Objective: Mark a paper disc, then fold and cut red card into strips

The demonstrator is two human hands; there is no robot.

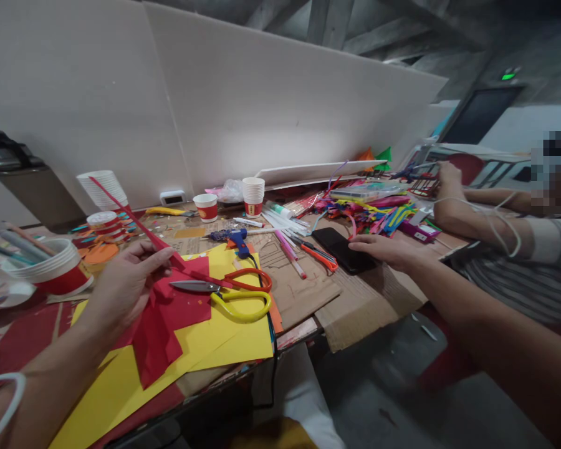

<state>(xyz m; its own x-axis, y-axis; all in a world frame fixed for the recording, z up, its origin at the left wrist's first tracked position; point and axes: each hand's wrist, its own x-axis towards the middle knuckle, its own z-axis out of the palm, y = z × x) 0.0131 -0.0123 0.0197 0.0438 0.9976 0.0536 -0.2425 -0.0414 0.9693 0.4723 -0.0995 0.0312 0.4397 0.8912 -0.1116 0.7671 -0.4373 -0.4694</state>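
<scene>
My left hand is closed round a thin red stick that slants up to the left, and it rests on red paper. The red paper lies on yellow sheets. Scissors with one yellow and one orange handle lie just right of that hand. My right hand lies flat with fingers stretched, touching a black phone on brown cardboard.
Paper cups and a blue glue gun stand behind the scissors. Markers, an orange cutter and a heap of coloured strips lie further right. Another person's arm rests at the right. A cup with pencils is at the left.
</scene>
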